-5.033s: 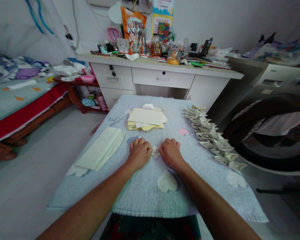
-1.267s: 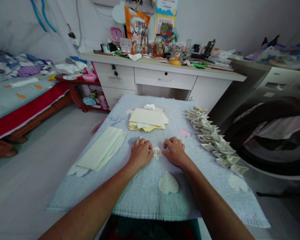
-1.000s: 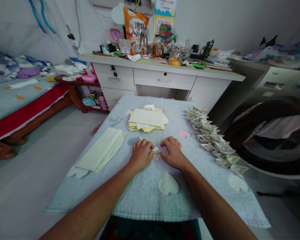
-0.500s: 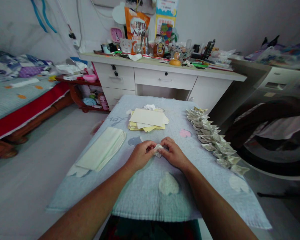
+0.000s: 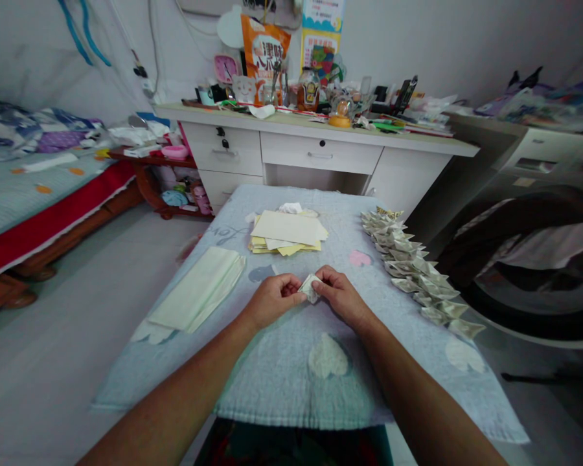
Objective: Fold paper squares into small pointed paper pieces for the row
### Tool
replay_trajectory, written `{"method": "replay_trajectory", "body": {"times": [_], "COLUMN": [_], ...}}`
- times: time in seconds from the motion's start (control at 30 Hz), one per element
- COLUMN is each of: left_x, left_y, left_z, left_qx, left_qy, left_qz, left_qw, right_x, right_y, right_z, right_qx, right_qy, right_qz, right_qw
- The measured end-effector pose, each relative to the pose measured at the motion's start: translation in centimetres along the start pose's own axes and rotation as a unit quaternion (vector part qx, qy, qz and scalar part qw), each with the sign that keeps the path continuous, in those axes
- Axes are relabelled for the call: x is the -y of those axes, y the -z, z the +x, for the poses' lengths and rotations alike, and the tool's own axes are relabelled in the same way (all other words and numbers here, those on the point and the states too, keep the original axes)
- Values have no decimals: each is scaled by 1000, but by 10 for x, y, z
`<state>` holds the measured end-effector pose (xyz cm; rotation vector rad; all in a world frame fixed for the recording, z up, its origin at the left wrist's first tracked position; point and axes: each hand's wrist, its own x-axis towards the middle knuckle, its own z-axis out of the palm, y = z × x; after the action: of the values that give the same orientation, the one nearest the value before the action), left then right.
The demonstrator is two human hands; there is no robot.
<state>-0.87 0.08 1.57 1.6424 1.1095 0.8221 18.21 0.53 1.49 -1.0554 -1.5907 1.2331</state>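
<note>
A small piece of folded paper is pinched between both hands above the middle of the cloth-covered table. My left hand grips its left edge with thumb and fingers closed. On the other side, my right hand is closed on it, the thumb lying across its front. Beyond the hands lies a pile of cream and yellow paper sheets. A stack of pale green paper rests to the left. Folded paper boats stand in a long row along the right side.
A crumpled white paper sits behind the pile. A white desk crowded with jars and small items stands past the table. The bed is at the left, and a front-loading washing machine is at the right.
The folded paper has turned in my fingers and now shows a larger, flatter face. My right thumb has shifted onto its front, while my left hand has moved slightly.
</note>
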Motion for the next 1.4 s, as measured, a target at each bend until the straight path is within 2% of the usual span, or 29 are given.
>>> {"method": "replay_trajectory", "body": {"times": [0.23, 0.6, 0.87, 1.07, 1.13, 1.27, 1.4], "left_x": [-3, 0, -3, -1, -1, -1, -2], "left_y": [-1, -1, -5, -5, -5, -3, -4], "left_z": [0, 0, -1, 1, 2, 3, 2], "left_qx": [-40, -31, -15, -40, -50, -66, -58], "left_qy": [-6, -23, -37, -23, -21, 3, 21], "left_qz": [38, -7, -56, -75, -102, -206, -274], "left_qw": [998, 999, 998, 996, 993, 976, 960], "right_x": [-3, 0, 2, 6, 6, 5, 3], "right_y": [-3, -6, -5, -9, -10, -11, -13], "right_z": [1, -2, -4, -6, -5, -3, -1], "right_qx": [7, 38, 61, 80, 75, 63, 47], "right_qy": [14, -12, -14, 7, 7, 11, -3], "right_qz": [12, 72, 16, -83, -88, 34, 146], "right_qw": [1000, 997, 998, 993, 993, 997, 988]}}
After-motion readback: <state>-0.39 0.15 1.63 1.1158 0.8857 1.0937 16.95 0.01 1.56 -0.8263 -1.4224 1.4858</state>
